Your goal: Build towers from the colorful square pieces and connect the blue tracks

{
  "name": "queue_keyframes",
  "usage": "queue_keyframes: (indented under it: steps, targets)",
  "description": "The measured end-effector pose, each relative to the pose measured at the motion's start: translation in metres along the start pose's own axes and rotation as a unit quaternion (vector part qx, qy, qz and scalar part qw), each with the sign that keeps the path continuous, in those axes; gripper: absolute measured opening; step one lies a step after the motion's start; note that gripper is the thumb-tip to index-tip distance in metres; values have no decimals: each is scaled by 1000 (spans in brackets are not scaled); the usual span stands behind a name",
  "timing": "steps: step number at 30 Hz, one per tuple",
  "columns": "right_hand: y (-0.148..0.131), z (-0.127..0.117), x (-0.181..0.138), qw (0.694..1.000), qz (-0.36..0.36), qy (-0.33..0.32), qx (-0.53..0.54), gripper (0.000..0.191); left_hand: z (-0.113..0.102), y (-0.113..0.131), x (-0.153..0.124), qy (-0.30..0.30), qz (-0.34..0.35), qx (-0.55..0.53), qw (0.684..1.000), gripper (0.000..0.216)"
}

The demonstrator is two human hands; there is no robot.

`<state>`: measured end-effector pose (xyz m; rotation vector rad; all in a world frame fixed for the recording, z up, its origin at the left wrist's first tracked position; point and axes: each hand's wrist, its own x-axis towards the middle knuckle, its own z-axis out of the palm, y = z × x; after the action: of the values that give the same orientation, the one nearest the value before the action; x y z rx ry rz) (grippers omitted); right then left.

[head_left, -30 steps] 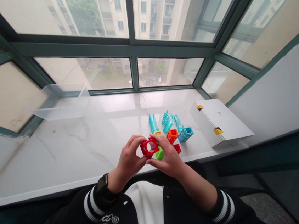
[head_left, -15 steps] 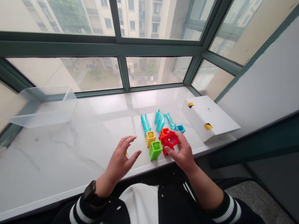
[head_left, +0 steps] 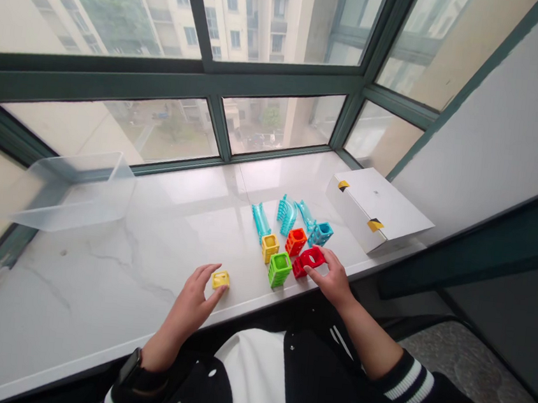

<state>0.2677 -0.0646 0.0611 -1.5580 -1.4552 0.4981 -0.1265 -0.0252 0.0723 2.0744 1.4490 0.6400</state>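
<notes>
My right hand [head_left: 332, 279] rests at the sill's front edge, fingers closed on a red hollow block [head_left: 310, 259] that sits on another red piece. My left hand [head_left: 192, 302] lies flatter, fingers spread, its fingertips touching a small yellow block [head_left: 220, 280]. Between the hands stand a green ribbed block [head_left: 280, 269], a yellow block [head_left: 269, 247] and an orange block [head_left: 296, 241]. Behind them are a blue cube [head_left: 321, 233] and three turquoise track pieces [head_left: 288, 214].
The marble window sill [head_left: 149, 240] runs under a green-framed window. A clear plastic bin [head_left: 75, 191] sits at the back left. A white cardboard box [head_left: 376, 209] lies at the right end by the wall.
Both hands held the red block near my chest a second ago. My right hand has set it down by the other blocks; my left hand has dropped to the small yellow block.
</notes>
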Motion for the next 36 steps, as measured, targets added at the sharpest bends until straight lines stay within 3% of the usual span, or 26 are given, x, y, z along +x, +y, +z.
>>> queue_keyframes:
  steps: [9, 18, 26, 36]
  targets:
    - [32, 23, -4, 1000, 13, -11, -15, 66, 7, -12, -6, 2, -28, -24, 999, 48]
    - [41, 35, -11, 1000, 20, -19, -5, 57, 17, -16, -5, -9, -27, -29, 999, 46]
    - [48, 44, -15, 999, -22, -12, -33, 51, 24, -19, -9, -10, -24, -44, 999, 42]
    - [52, 48, -17, 999, -16, -4, -34, 54, 26, -21, -8, -7, -31, -34, 999, 44]
